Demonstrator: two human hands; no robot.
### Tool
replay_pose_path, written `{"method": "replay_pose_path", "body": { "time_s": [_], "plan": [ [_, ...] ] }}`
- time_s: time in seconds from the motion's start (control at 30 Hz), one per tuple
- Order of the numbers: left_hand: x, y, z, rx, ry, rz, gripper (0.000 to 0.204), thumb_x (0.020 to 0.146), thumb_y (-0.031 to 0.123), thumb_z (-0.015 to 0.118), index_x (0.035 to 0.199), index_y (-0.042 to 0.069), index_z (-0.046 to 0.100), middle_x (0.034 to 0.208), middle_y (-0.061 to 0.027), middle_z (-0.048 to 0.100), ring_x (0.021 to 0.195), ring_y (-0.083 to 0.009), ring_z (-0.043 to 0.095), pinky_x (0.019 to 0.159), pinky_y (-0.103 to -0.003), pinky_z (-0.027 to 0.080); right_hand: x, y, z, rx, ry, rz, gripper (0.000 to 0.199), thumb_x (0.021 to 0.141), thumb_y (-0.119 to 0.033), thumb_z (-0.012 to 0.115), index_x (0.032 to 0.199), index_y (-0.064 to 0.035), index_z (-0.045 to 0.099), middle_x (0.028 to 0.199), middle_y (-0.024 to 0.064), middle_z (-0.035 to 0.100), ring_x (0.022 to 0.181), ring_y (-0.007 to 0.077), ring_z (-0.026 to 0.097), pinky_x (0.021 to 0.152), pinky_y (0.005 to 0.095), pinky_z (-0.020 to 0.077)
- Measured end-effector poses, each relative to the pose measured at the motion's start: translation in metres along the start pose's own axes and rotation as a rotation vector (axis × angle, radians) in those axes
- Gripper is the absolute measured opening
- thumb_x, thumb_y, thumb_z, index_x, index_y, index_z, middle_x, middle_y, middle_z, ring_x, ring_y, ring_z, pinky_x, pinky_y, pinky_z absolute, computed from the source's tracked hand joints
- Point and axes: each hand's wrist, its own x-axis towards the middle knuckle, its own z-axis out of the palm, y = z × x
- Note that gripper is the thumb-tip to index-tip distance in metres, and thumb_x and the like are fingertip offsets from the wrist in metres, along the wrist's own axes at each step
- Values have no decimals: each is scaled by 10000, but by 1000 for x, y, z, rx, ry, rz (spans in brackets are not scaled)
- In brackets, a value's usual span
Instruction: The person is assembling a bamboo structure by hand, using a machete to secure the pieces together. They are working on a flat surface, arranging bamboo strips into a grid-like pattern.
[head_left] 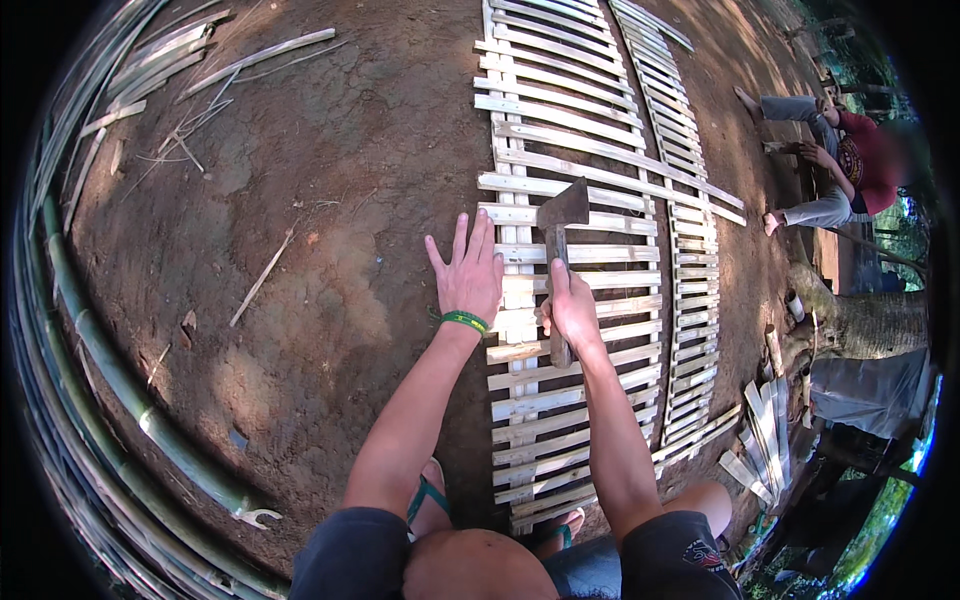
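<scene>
The hatchet was held in the right hand, whose fingers were closed around the wooden handle with the thumb laid along it. Its blade was pointed toward the far edge of the slatted panel, above the slats inside the panel's left edge; whether a slat was touched by the blade could not be told. The left hand was opened, fingers spread, at the same left edge, its fingertips placed by the slat ends. A green wristband was worn on that arm. The panel was laid on bare ground, and a second panel was set along its right edge. Green bamboo poles were laid well to the left. Past the second panel's right edge, a co-worker was seated.
</scene>
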Motion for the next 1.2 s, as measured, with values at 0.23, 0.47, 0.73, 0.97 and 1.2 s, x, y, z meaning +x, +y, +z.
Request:
{"method": "replay_pose_path", "body": {
  "time_s": [0.23, 0.47, 0.73, 0.97, 1.2],
  "plan": [
    [0, -3, -3, -79, 16, -26, 607, 1017, 261, 528, 1585, 107, 381, 1696, -4, 277, 1561, -252, 250, 1235, -687, 59, -15, -8, 13, 838, -42, -162, 655, 1069, -652, 320, 1080, -22, 497, 617, 66, 501, 470, 180, 521, 438, 328, 466],
    [6, -4, -7, -79, -11, -41, 609, 1014, 244, 531, 1587, 107, 376, 1697, -7, 272, 1558, -259, 254, 1233, -688, 60, -6, 7, 1, 779, -337, 197, 620, 1050, -686, 339, 1056, -90, 508, 614, 43, 496, 449, 162, 478, 425, 320, 426],
    [0, -3, -5, -55, -47, -54, 603, 1020, 246, 518, 1588, 108, 371, 1697, -8, 271, 1557, -265, 255, 1231, -693, 63, 2, 1, 12, 372, -266, 150, 653, 1091, -602, 317, 1051, -10, 589, 623, 56, 549, 475, 162, 525, 438, 323, 459],
    [2, 3, -1, -74, -27, -29, 609, 1020, 255, 512, 1593, 110, 367, 1700, -8, 264, 1564, -253, 239, 1230, -694, 58, -12, 6, 44, 485, 89, -243, 616, 1098, -587, 280, 991, -30, 521, 604, 76, 535, 459, 175, 511, 444, 324, 462],
    [0, -3, -5, -107, -34, -63, 618, 1010, 222, 530, 1594, 112, 362, 1696, -7, 271, 1560, -259, 247, 1233, -692, 58, -18, -19, 12, 771, -52, -114, 656, 1079, -637, 295, 997, -25, 514, 589, 49, 492, 460, 162, 513, 432, 323, 457]
  ]
}}
